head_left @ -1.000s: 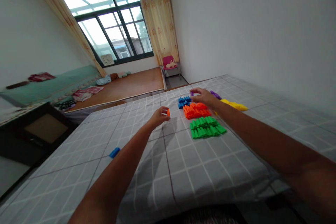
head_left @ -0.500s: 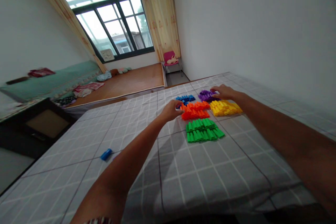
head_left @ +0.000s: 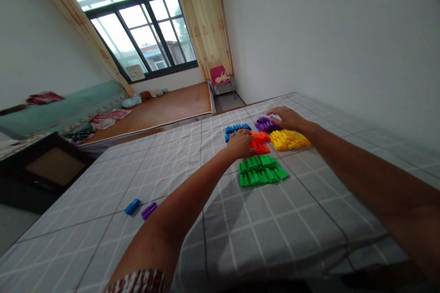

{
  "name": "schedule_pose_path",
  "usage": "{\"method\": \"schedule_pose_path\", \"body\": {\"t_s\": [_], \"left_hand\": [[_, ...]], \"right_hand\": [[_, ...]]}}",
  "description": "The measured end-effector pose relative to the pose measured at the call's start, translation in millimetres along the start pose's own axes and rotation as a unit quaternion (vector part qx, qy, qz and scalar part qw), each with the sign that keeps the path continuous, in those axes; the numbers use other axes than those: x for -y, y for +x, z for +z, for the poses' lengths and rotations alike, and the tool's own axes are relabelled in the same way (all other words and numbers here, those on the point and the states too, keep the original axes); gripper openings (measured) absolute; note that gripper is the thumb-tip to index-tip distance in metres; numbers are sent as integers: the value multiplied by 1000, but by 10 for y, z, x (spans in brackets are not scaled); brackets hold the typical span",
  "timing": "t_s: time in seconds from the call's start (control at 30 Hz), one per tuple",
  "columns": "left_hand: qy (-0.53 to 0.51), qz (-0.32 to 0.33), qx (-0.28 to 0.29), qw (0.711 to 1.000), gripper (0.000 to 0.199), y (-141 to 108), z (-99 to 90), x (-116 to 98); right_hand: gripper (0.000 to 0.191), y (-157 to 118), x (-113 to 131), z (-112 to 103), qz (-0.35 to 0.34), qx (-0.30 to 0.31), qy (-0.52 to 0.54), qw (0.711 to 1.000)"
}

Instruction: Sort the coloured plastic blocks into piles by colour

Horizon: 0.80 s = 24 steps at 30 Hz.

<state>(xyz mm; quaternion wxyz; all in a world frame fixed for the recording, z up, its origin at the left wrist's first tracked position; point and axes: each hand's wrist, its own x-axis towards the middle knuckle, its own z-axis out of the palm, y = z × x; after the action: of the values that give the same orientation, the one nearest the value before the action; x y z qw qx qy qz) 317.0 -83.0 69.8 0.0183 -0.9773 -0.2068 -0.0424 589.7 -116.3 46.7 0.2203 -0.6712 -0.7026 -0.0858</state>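
Small tube-like plastic pieces lie in colour groups on the grey checked cloth [head_left: 261,219]. My left hand [head_left: 240,143] reaches over the left part of the orange pieces [head_left: 261,143], with fingers and thumb apart. It covers some of them. Just behind it lie the blue pieces [head_left: 237,129]. My right hand [head_left: 288,118] is at the purple pieces [head_left: 264,123], its thumb and fingers spread at their right side. Yellow pieces [head_left: 289,140] lie below the right hand. Nearest to me are two rows of green pieces [head_left: 263,170].
On the cloth's left side lie a single blue piece [head_left: 132,206] and a single purple piece [head_left: 149,211], close to my left forearm. A dark cabinet [head_left: 44,174] stands left of the table. Beyond are a bed [head_left: 172,103], a pink chair [head_left: 219,74] and a white wall at right.
My left hand has moved right, from the orange group's left edge to over it. My right hand stays by the purple pieces. The loose purple piece now shows beside my forearm.
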Motion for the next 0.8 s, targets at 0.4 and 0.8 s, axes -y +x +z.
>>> {"method": "schedule_pose_path", "body": {"t_s": [0.4,0.8], "left_hand": [[-67,-39,-64,995,36,-284,-78,20],[-136,-118,-82,980,26,-2119,-220,286]], "right_hand": [[32,5,923,-353,-40,-67,98,992],[31,-142,2823,-131,-172,52,245,953]]}}
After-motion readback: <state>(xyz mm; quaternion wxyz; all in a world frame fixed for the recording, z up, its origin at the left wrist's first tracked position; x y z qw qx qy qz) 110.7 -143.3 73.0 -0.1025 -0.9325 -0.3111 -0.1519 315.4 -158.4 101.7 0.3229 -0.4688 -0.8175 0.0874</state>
